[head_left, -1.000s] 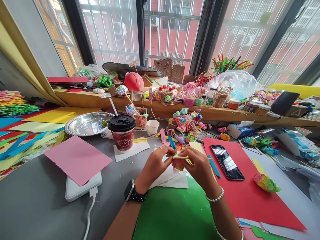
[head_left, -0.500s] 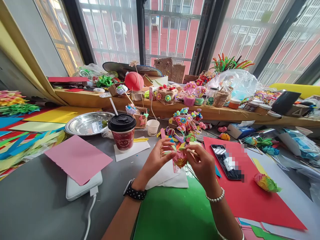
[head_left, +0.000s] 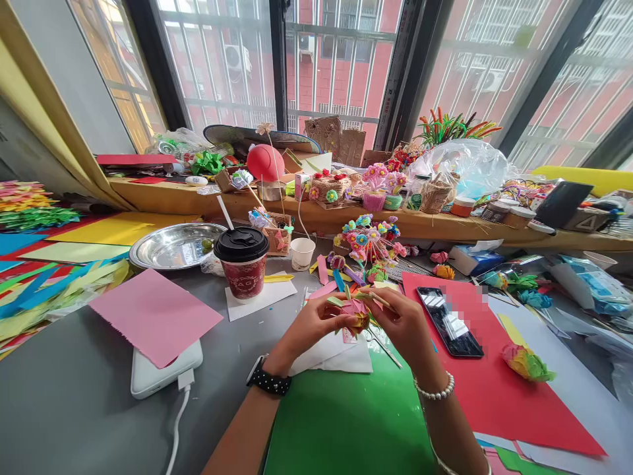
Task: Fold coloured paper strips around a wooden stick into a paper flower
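Between my hands is a paper flower (head_left: 357, 315) with pink petals above, yellow ones beneath and pale green tips standing up. My left hand (head_left: 314, 323) grips it from the left, the thumb along its near side. My right hand (head_left: 403, 323) is closed at the flower's right side, with a thin pale stick (head_left: 383, 302) between the fingers. The stick's tip is hard to make out against the petals. Below the hands lie white paper (head_left: 341, 356) and a slim metal tool (head_left: 388, 349), partly covered, on a green board (head_left: 346, 422).
A lidded cup (head_left: 242, 264) with a straw and a metal plate (head_left: 148, 254) stand left. Pink paper (head_left: 158, 316) covers part of a power bank (head_left: 168, 376). On the right, a phone (head_left: 448, 323) and another paper flower (head_left: 527, 361) rest on red paper (head_left: 524, 409).
My left fingers have closed in around the flower and sit lower. My right wrist has shifted slightly right, and more of the metal tool shows beneath.
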`<state>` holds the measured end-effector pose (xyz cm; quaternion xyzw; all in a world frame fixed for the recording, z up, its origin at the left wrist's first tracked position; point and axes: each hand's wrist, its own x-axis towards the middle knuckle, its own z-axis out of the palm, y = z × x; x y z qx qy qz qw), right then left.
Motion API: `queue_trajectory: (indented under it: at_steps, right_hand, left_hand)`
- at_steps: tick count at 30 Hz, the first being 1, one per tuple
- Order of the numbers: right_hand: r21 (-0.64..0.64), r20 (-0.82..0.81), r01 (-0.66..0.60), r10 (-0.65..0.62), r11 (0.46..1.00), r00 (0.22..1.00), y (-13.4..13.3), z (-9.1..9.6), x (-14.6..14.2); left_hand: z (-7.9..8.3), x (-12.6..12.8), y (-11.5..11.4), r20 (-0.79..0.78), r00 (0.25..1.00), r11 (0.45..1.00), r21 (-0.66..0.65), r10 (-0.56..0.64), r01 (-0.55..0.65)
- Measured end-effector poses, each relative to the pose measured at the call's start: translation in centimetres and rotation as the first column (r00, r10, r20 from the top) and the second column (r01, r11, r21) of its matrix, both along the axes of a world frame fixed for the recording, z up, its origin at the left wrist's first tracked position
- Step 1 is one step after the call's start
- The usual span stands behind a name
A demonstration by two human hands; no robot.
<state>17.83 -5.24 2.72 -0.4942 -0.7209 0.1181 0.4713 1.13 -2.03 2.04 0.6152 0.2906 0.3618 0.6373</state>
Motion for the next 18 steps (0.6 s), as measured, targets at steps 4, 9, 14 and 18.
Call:
queue_trajectory:
  at_steps: [4,9,14,18]
  right_hand:
    - [-0.046,0.046,-0.009,0.012,0.999,0.999,0.1,0.0,0.2]
    - [-0.022,0.119,0.054,-0.051,0.998,0.992,0.0,-0.1,-0.1]
    - [0.147,0.201,0.135,-0.163,0.980,0.966,0.0,-0.5,-0.8]
    - [0.159,0.128,0.157,-0.178,0.975,0.976,-0.1,-0.5,-1.2]
  left_hand:
    - [0.1,-0.2,0.0,-0.089,0.996,0.999,0.051,-0.002,0.006]
    - [-0.2,-0.1,0.1,-0.149,0.987,0.996,0.080,0.058,-0.047]
    - [-0.4,-0.1,0.2,-0.128,0.985,0.989,0.107,0.111,-0.097]
    - [0.0,0.3,0.0,-0.023,0.991,0.987,0.098,0.131,-0.128]
